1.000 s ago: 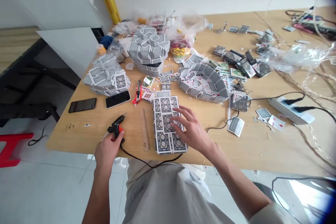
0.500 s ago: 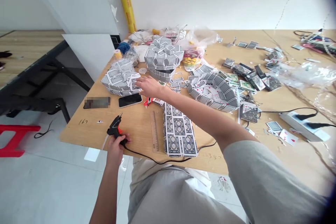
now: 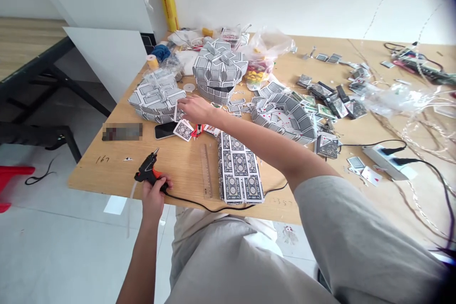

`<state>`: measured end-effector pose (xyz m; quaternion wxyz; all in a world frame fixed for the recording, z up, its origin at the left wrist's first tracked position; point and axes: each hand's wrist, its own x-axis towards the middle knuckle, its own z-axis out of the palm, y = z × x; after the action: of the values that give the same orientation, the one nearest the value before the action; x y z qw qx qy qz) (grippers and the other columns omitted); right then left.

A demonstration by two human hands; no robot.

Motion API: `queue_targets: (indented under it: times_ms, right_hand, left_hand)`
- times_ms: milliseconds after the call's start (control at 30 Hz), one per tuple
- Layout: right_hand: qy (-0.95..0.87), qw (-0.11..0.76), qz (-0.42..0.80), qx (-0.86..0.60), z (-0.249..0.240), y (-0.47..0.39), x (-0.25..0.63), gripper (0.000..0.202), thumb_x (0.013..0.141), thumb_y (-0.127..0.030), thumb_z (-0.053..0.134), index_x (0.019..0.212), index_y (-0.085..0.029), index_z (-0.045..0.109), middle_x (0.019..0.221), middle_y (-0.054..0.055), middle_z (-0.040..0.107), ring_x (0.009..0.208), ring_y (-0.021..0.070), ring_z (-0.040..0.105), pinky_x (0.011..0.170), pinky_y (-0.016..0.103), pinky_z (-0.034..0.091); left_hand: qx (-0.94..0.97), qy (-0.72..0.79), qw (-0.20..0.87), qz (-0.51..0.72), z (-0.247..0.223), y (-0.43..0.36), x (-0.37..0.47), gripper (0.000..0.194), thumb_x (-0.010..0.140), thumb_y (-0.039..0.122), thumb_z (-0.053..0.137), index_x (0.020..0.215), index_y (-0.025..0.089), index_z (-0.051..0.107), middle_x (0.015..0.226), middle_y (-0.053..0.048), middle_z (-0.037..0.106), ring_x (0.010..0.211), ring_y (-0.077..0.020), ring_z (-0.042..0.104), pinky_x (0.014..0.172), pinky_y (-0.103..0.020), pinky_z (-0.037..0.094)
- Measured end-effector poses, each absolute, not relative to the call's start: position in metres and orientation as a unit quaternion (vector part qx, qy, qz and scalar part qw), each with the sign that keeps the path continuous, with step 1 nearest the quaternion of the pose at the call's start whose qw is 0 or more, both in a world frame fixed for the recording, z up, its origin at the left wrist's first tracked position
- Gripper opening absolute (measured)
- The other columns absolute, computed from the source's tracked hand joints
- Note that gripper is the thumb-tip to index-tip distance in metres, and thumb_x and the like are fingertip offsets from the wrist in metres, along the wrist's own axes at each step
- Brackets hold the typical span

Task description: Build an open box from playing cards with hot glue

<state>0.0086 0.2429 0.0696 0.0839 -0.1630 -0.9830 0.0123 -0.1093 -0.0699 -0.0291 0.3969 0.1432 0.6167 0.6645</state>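
My left hand [image 3: 154, 192] is wrapped round the handle of a black and orange hot glue gun [image 3: 147, 169], its nozzle tilted up and a glue stick trailing from its back. My right hand [image 3: 194, 108] reaches across the table, its fingers closed at a blue-backed playing card [image 3: 178, 114]; the fingertips are partly hidden. Just below it, another playing card [image 3: 184, 130] overlaps the phone [image 3: 165, 129]. Near my body lies a long panel covered in blue-backed cards [image 3: 239, 167], beside a clear ruler [image 3: 206, 171].
Two lidded card-covered boxes, one at left [image 3: 156, 97] and one behind [image 3: 219, 66], stand beyond my right hand. An open card-walled box [image 3: 299, 121] holds loose cards. Card packs [image 3: 335, 99] and a power strip [image 3: 388, 161] lie right. The gun's cord [image 3: 203, 206] crosses the front edge.
A playing card now shows face down over the phone's right end, below my right hand. My left hand still holds the glue gun. The whole view has shifted slightly.
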Motion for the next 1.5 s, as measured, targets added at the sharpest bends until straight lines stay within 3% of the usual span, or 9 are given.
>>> queue_targets:
  times_ms: [200,333,500,767,967,1133,1233,1367,1500]
  right_hand:
    - [-0.975,0.112,-0.021,-0.189,0.063,0.227,0.011,0.026,0.101,-0.014,0.067,0.127,-0.01,0.07,0.155,0.023,0.058,0.14,0.0373,0.056,0.117,0.054,0.047]
    - [-0.985,0.074,0.01,-0.158,0.049,0.198,0.015,0.026,0.105,-0.02,0.067,0.127,-0.007,0.07,0.141,0.024,0.065,0.135,0.0372,0.06,0.115,0.053,0.05]
    - [-0.99,0.006,0.057,-0.126,0.02,0.17,0.014,0.051,0.098,-0.033,0.083,0.138,-0.007,0.064,0.142,0.021,0.068,0.128,0.0321,0.066,0.108,0.043,0.056]
    - [-0.989,-0.014,0.052,-0.139,0.014,0.172,0.004,0.022,0.104,-0.01,0.062,0.124,-0.006,0.07,0.128,0.023,0.074,0.12,0.0311,0.069,0.106,0.044,0.056]
    - [-0.99,-0.022,0.055,-0.13,0.014,0.161,0.01,0.027,0.104,-0.001,0.049,0.107,-0.009,0.075,0.13,0.024,0.074,0.123,0.0318,0.067,0.101,0.046,0.059]
    - [-0.987,-0.021,0.079,-0.136,0.014,0.15,0.012,0.029,0.102,0.003,0.047,0.112,-0.007,0.072,0.114,0.022,0.08,0.11,0.0297,0.074,0.103,0.049,0.057]
    - [-0.981,0.006,0.102,-0.164,0.022,0.151,0.01,0.032,0.103,0.001,0.047,0.125,-0.007,0.068,0.109,0.02,0.081,0.103,0.0297,0.077,0.095,0.046,0.059]
    - [-0.959,0.073,0.133,-0.239,0.04,0.157,0.016,0.038,0.103,0.0,0.045,0.135,-0.009,0.064,0.122,0.02,0.079,0.102,0.0276,0.076,0.088,0.039,0.058]
    - [-0.862,0.249,0.318,-0.306,0.054,0.152,0.059,0.014,0.101,-0.018,0.058,0.109,-0.015,0.07,0.104,0.008,0.078,0.094,0.021,0.071,0.087,0.033,0.053]
  left_hand:
    - [0.157,0.621,0.384,0.665,-0.033,-0.071,-0.108,0.031,0.066,0.033,0.085,0.083,0.019,0.063,0.076,0.0,0.073,0.059,-0.0135,0.064,0.052,-0.024,0.048]
    - [0.162,0.628,0.383,0.658,-0.034,-0.071,-0.109,0.032,0.067,0.035,0.085,0.084,0.018,0.064,0.076,0.0,0.074,0.058,-0.014,0.065,0.051,-0.025,0.049]
    - [0.168,0.632,0.38,0.654,-0.033,-0.071,-0.108,0.031,0.066,0.035,0.084,0.084,0.018,0.064,0.076,0.0,0.073,0.058,-0.0136,0.065,0.051,-0.024,0.05]
    - [0.175,0.632,0.375,0.655,-0.033,-0.071,-0.108,0.03,0.067,0.035,0.084,0.084,0.019,0.063,0.076,0.001,0.072,0.057,-0.0129,0.065,0.051,-0.023,0.049]
    - [0.184,0.633,0.37,0.654,-0.031,-0.07,-0.108,0.028,0.068,0.034,0.083,0.082,0.019,0.065,0.076,0.0,0.072,0.058,-0.0134,0.065,0.05,-0.024,0.05]
    - [0.184,0.635,0.369,0.653,-0.029,-0.068,-0.106,0.027,0.067,0.034,0.083,0.08,0.019,0.065,0.073,0.001,0.072,0.056,-0.0139,0.064,0.049,-0.025,0.049]
    - [0.184,0.635,0.366,0.654,-0.028,-0.068,-0.106,0.027,0.067,0.034,0.084,0.079,0.019,0.065,0.072,0.0,0.072,0.056,-0.014,0.064,0.051,-0.025,0.049]
    - [0.184,0.627,0.37,0.66,-0.022,-0.072,-0.104,0.035,0.063,0.03,0.087,0.091,0.02,0.069,0.079,0.0,0.076,0.062,-0.0153,0.068,0.061,-0.028,0.055]
    - [0.192,0.606,0.397,0.662,-0.012,-0.078,-0.1,0.043,0.061,0.032,0.09,0.099,0.017,0.077,0.093,-0.006,0.08,0.068,-0.0172,0.071,0.063,-0.029,0.057]
